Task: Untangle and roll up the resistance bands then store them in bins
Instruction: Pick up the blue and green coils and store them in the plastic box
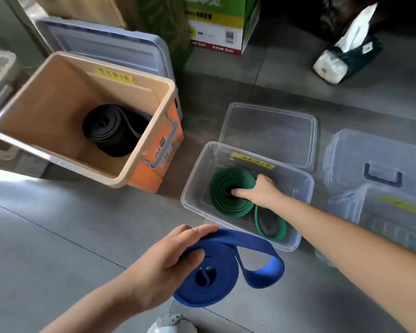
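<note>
Blue band (226, 263) coil, tail rightward, left hand (163, 265)

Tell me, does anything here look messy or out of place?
Slightly. The green roll in the clear bin is tidy, but a green loop lies uncoiled beside it, toward the near corner. The blue band held by the left hand is only partly rolled. Nothing looks spilled or damaged.

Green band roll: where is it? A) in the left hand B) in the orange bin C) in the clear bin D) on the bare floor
C: the green band roll lies inside the clear bin, gripped by the right hand; the left hand holds the blue band.
</note>
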